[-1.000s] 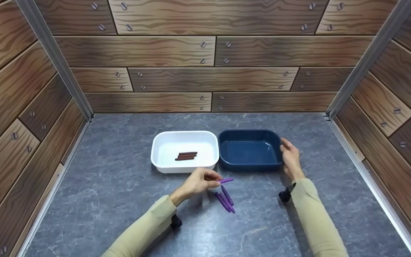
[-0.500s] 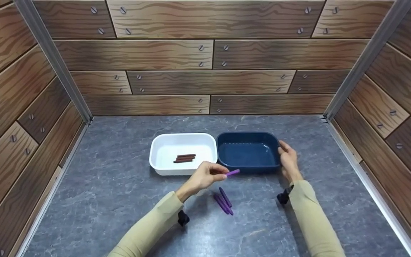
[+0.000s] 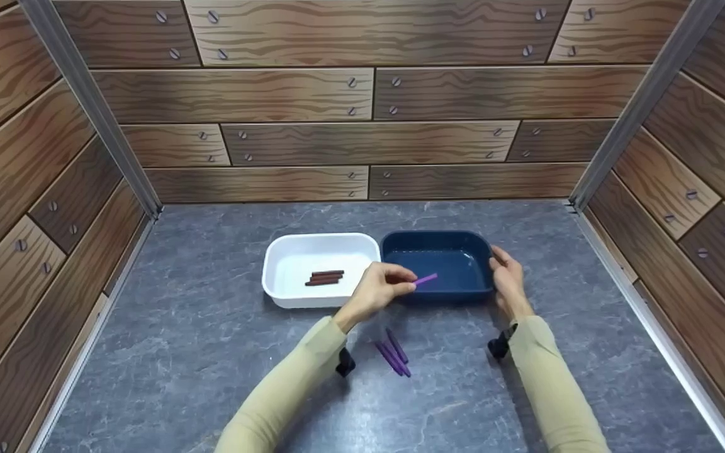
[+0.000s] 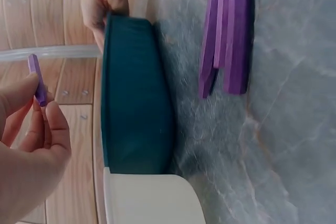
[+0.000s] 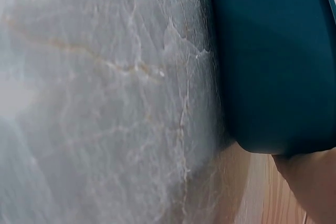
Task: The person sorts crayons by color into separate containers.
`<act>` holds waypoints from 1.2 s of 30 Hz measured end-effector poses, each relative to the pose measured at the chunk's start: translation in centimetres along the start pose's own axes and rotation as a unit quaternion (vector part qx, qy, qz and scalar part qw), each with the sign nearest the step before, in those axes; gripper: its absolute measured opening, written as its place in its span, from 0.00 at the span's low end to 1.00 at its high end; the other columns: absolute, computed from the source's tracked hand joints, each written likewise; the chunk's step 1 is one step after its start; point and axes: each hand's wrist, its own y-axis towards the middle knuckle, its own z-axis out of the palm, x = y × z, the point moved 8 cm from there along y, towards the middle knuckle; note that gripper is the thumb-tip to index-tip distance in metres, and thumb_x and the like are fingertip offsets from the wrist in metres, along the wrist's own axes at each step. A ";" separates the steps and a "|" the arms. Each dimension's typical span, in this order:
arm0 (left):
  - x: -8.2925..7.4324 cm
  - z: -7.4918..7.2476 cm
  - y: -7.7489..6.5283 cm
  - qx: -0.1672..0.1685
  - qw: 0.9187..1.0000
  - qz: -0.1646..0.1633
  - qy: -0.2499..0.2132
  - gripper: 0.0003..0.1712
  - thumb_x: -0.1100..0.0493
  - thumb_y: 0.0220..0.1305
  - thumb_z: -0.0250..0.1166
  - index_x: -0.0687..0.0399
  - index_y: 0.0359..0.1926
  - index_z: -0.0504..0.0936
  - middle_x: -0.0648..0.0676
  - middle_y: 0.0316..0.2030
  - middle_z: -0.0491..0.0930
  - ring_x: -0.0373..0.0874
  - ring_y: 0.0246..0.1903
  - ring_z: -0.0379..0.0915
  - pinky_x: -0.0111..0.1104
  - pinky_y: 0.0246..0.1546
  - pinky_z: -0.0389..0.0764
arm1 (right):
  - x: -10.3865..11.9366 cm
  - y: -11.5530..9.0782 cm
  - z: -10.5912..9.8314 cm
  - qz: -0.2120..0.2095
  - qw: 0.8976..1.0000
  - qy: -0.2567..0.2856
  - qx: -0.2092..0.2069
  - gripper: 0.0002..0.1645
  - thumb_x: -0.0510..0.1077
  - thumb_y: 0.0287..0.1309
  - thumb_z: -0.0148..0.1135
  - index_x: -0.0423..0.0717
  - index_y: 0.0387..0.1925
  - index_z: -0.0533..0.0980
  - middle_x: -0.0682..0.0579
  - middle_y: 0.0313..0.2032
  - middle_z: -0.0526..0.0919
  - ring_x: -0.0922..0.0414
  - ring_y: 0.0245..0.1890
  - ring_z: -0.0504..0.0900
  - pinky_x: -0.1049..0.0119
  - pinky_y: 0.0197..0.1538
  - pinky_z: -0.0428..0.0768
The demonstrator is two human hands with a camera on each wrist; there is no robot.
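My left hand (image 3: 380, 290) pinches a purple hexagonal stick (image 3: 426, 279) between thumb and fingertips, above the near left part of the dark blue dish (image 3: 438, 297). In the left wrist view the stick (image 4: 37, 78) stands out past the fingertips, clear of the dish wall. My right hand (image 3: 509, 280) holds the right end of the dish at its rim; in the right wrist view only part of that hand (image 5: 310, 182) shows against the dish's outer wall. Several more purple sticks (image 3: 394, 357) lie together on the grey surface in front of the dish.
A white dish (image 3: 274, 290) stands against the left side of the blue one, with several dark brown sticks (image 3: 325, 277) lying in it. Wood-patterned walls (image 3: 299, 141) enclose the grey marbled tabletop (image 3: 199, 327) at the back and both sides.
My left hand has carried the purple stick from the pile forward and rightward, from the near side of the dishes to above the blue dish. My right hand has stayed on the blue dish.
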 end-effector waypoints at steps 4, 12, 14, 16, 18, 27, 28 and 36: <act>0.2 0.3 1.4 -0.019 0.999 -0.002 0.031 0.06 0.63 0.58 0.71 0.58 0.38 0.89 0.50 0.32 0.87 0.32 0.28 0.76 0.24 0.30 0.77 | 0.0 0.1 0.0 0.005 1.000 0.007 -0.004 0.30 0.37 0.76 0.37 0.44 0.75 0.54 0.43 0.75 0.55 0.48 0.74 0.56 0.55 0.74 0.58; 0.3 1.3 4.1 -0.043 0.995 0.002 0.090 0.06 0.63 0.58 0.71 0.58 0.37 0.90 0.51 0.32 0.88 0.34 0.29 0.77 0.24 0.32 0.78 | 0.1 0.2 0.0 0.008 1.000 0.010 -0.005 0.29 0.37 0.76 0.38 0.44 0.75 0.54 0.43 0.75 0.56 0.48 0.73 0.57 0.55 0.73 0.60; 0.4 1.7 4.6 -0.044 0.994 0.003 0.104 0.06 0.64 0.59 0.71 0.59 0.37 0.89 0.51 0.32 0.88 0.34 0.29 0.78 0.24 0.32 0.78 | 0.0 0.2 -0.1 0.010 1.000 0.012 -0.008 0.29 0.37 0.75 0.38 0.44 0.75 0.55 0.43 0.75 0.56 0.48 0.73 0.58 0.55 0.73 0.60; 0.6 2.1 5.2 -0.048 0.992 -0.001 0.119 0.05 0.64 0.58 0.71 0.59 0.37 0.89 0.50 0.32 0.88 0.34 0.29 0.78 0.24 0.32 0.78 | 0.0 0.2 -0.2 0.009 1.000 0.014 -0.012 0.29 0.36 0.75 0.38 0.44 0.75 0.55 0.43 0.74 0.57 0.48 0.72 0.59 0.55 0.72 0.61; 1.0 2.4 5.7 -0.053 0.990 -0.011 0.128 0.05 0.64 0.58 0.71 0.59 0.36 0.90 0.50 0.31 0.88 0.34 0.29 0.78 0.24 0.32 0.78 | 0.0 0.2 -0.2 0.008 1.000 0.016 -0.012 0.29 0.36 0.75 0.39 0.44 0.75 0.56 0.42 0.74 0.58 0.48 0.72 0.59 0.54 0.72 0.61; 2.4 4.0 7.8 -0.040 0.981 -0.073 0.176 0.04 0.64 0.53 0.75 0.55 0.33 0.90 0.48 0.30 0.88 0.40 0.36 0.83 0.29 0.41 0.81 | 0.3 0.2 -0.3 -0.003 1.000 0.008 -0.013 0.29 0.37 0.75 0.39 0.43 0.75 0.55 0.42 0.74 0.57 0.47 0.73 0.58 0.55 0.72 0.61; 2.7 4.1 8.0 -0.040 0.979 -0.087 0.180 0.04 0.64 0.52 0.75 0.55 0.32 0.91 0.48 0.30 0.88 0.40 0.37 0.83 0.30 0.42 0.82 | 0.3 0.1 -0.2 -0.003 1.000 0.006 -0.013 0.30 0.37 0.75 0.39 0.43 0.75 0.55 0.43 0.74 0.56 0.48 0.73 0.57 0.55 0.73 0.60; 4.2 4.5 8.5 -0.041 0.972 -0.147 0.176 0.05 0.67 0.48 0.76 0.56 0.29 0.91 0.48 0.30 0.88 0.39 0.35 0.80 0.29 0.44 0.80 | 0.2 0.1 -0.2 -0.002 1.000 0.009 -0.016 0.30 0.36 0.75 0.37 0.41 0.75 0.53 0.42 0.75 0.56 0.49 0.73 0.57 0.56 0.73 0.59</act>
